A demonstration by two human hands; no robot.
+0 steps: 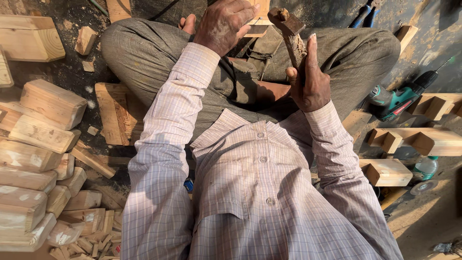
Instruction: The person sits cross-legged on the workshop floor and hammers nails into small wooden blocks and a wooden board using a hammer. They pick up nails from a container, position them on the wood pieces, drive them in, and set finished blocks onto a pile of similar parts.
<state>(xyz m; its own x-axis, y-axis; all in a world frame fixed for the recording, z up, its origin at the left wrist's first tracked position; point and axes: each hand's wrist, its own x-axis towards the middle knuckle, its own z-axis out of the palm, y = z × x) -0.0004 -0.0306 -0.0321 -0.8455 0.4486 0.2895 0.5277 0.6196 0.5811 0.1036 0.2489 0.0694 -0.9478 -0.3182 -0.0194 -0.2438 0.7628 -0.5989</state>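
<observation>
The person sits cross-legged on the ground, in the middle of a striking step. The right hand (310,79) is closed around the handle of a hammer (288,33), its rusty head raised above the lap and tilted toward the left hand. The left hand (226,21) curls palm-down over a wood piece (255,24) at the top edge of the view, between the knees; its fingers hide what they press on, so whether it pins only the wood or also a tool against it cannot be told.

Wood blocks (43,130) are stacked along the left edge, notched pieces (414,139) lie at the right, and a green drill (399,98) rests just beside the right knee.

Judging by the pose, the next blow calls for a steady left-hand hold, with fingers clear of the hammer's path.
</observation>
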